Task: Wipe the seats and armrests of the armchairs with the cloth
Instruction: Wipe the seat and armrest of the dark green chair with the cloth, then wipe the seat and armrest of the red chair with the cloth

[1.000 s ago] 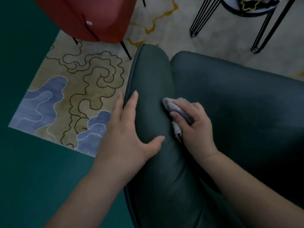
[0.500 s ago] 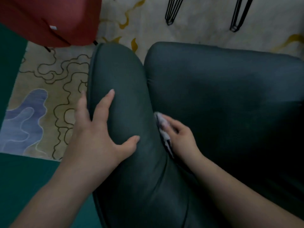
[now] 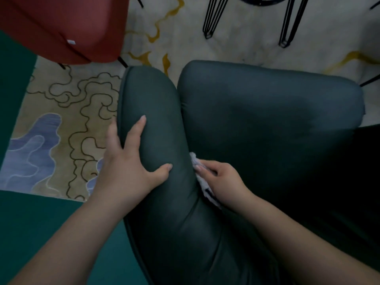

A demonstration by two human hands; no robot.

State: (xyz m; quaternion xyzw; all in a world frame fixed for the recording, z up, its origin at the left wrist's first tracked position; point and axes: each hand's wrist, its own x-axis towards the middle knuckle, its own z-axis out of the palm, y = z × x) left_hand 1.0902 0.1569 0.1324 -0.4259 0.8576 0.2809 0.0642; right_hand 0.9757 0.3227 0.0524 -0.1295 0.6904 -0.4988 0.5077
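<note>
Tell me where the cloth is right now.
In the head view, the cloth sits under the right hand, pressed into the crease between the green armchair's armrest and seat cushion.

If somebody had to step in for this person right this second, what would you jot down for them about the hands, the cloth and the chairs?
Left hand: spread flat on the dark green armchair's armrest, thumb on its inner side, bracing it; holds nothing.
Right hand: presses the pale cloth down into the crease between that armrest and the seat cushion.
Done: the frame cannot tell how much is already wiped; a darker patch shows on the seat, cause unclear.
Left: probably finishing this crease, then any unwiped parts of the chair. The red armchair stands beyond on the patterned rug, untouched now.
</note>
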